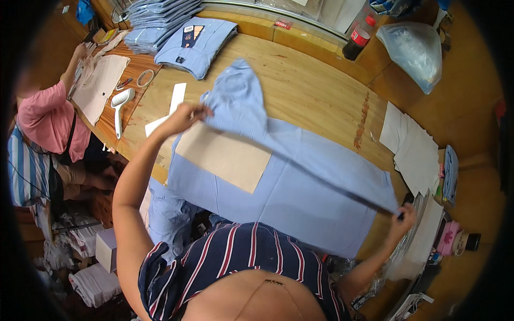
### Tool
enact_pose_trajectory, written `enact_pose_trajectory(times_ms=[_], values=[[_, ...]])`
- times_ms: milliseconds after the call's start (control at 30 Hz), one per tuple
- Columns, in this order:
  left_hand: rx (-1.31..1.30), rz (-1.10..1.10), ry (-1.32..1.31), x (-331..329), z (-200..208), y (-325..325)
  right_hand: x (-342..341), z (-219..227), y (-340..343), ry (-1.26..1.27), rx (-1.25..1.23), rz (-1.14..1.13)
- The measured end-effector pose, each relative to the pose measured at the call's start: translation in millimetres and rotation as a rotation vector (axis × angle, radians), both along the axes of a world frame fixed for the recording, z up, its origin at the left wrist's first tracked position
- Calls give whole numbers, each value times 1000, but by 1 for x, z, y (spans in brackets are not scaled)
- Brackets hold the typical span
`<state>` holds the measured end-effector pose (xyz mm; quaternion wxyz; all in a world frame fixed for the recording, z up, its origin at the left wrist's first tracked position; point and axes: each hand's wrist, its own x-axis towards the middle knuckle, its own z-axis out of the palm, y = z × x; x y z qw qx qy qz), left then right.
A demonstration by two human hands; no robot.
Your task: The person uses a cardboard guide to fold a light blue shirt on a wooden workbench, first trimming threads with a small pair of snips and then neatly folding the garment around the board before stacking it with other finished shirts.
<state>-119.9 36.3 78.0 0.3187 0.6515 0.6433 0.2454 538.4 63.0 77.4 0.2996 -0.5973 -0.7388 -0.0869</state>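
Note:
A light blue shirt (pixel 316 208) lies spread across the wooden table in front of me. On it rests a beige rectangular board (pixel 225 158), partly covered along its far edge by a lifted fold of the cloth. My left hand (pixel 188 116) pinches the shirt near the shoulder, beside the board's far left corner. Out at the right end, my right hand (pixel 404 220) grips the far corner of the lifted edge, so the cloth stretches between both hands. A sleeve (pixel 235 88) sticks out toward the back of the table.
Folded blue shirts (pixel 160 24) are stacked at the back left, one with a tag. A white lint roller (pixel 121 107) and white card strips (pixel 174 104) lie left. White sheets (pixel 412 144) are right; a cola bottle (pixel 358 38) stands behind. A person in pink (pixel 53 120) works at left.

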Motion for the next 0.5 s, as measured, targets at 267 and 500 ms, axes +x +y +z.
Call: enact_pose_trajectory(times_ms=[267, 500], values=[[45, -180, 451, 22, -38, -91, -21, -62, -89, 61, -167, -432], [258, -150, 393, 20, -52, -101, -114, -13, -52, -314, -491, -147]])
